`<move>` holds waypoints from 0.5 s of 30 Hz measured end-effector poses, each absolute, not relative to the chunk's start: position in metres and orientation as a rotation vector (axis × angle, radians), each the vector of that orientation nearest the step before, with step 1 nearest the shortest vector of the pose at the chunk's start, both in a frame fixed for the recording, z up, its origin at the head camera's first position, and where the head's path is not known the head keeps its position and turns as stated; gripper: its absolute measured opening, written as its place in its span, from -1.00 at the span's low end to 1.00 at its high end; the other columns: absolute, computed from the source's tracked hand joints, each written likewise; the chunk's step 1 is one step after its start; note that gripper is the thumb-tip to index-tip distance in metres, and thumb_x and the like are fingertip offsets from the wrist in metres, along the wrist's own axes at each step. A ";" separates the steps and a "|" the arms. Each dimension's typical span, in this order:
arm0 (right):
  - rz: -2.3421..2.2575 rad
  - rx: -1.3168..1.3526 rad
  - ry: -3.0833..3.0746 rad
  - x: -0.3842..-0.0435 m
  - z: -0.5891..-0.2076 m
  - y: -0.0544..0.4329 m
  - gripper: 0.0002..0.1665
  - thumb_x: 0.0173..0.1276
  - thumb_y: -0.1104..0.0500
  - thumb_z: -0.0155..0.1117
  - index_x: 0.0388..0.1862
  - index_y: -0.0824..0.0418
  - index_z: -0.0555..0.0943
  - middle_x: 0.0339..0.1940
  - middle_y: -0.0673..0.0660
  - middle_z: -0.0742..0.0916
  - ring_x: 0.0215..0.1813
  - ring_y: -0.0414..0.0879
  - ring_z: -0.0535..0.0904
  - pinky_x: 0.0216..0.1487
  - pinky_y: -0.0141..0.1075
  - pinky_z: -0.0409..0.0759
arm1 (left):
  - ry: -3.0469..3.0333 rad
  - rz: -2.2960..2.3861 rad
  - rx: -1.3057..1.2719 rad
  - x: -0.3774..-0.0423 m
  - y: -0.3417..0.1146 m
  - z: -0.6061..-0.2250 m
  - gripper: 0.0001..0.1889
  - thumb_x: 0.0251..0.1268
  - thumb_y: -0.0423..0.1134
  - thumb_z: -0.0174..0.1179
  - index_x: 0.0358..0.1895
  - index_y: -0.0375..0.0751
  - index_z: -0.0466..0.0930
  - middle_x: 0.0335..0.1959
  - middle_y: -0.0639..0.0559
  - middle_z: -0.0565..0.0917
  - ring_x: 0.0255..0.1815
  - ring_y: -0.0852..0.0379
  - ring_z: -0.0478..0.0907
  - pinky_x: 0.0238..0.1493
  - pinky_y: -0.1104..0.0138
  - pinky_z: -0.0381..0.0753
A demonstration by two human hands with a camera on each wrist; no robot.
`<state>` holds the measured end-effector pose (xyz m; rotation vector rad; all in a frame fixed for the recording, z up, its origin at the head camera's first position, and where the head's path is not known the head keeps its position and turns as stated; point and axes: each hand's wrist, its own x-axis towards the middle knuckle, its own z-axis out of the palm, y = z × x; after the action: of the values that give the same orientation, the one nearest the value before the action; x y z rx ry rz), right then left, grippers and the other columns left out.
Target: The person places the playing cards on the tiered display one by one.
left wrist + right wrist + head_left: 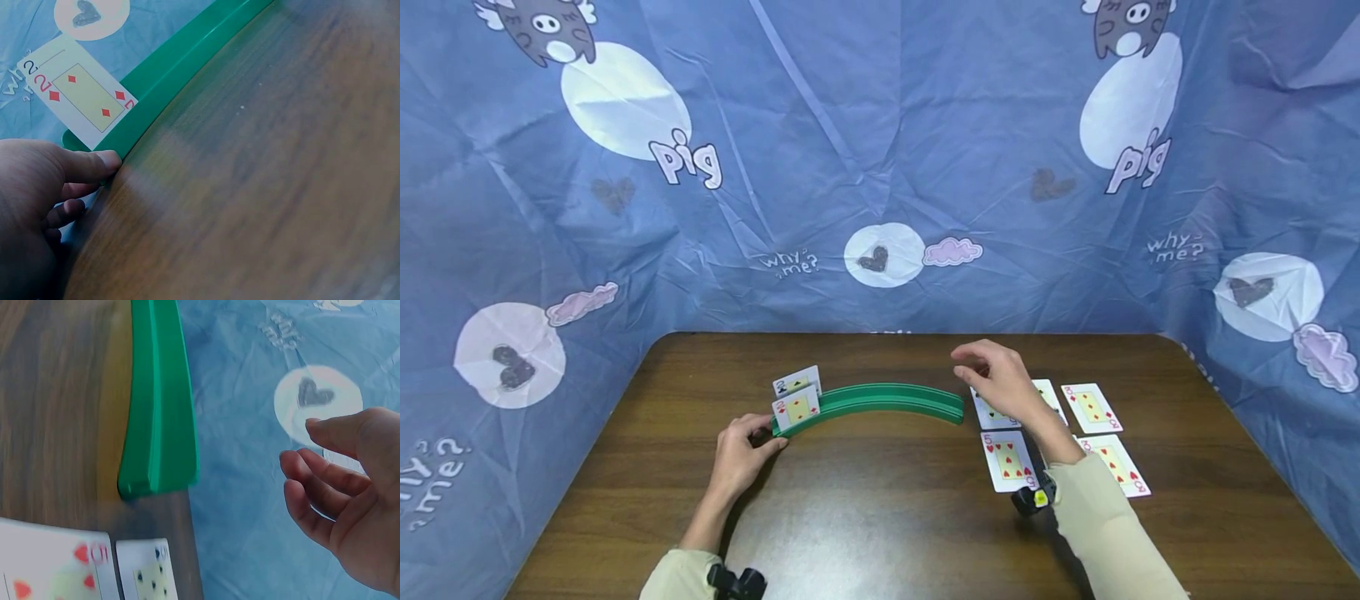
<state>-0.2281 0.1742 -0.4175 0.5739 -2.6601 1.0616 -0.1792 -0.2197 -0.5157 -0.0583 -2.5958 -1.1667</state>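
Note:
A curved green card holder [887, 398] lies on the table, with a two of diamonds [799, 407] and a black two [805, 377] standing in its left end. My left hand [739, 454] pinches that end, the thumb in front; in the left wrist view the fingertips behind are partly hidden. Beyond the holder's right end, my right hand [1000, 383] hovers over the face-up cards. Its fingers are loosely bent and apart from the thumb, with nothing seen held. Below it lie a black five [988, 412] and a five of hearts [1006, 460].
More cards lie at the right: one partly hidden card [1051, 398], a diamonds card [1092, 408] and a hearts card [1116, 467]. A blue printed cloth [820, 150] hangs behind and beside the brown wooden table [865, 500].

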 end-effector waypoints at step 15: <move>0.949 0.406 -2.708 -0.228 -0.424 0.240 -0.73 0.35 0.26 0.33 0.02 0.24 0.68 -0.06 0.23 0.76 -0.21 -0.04 0.64 -0.22 -0.34 0.54 | -2.620 -1.168 -0.051 -0.181 -0.221 -0.517 -0.72 -0.07 -0.40 0.52 -0.20 -0.34 0.74 -0.33 -0.13 0.70 -0.28 0.11 0.44 -0.20 0.36 0.36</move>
<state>-0.2279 0.2404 -0.4241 0.4062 -2.7080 0.9494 -0.1809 -0.2207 -0.5170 -0.0511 -2.6201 -1.1681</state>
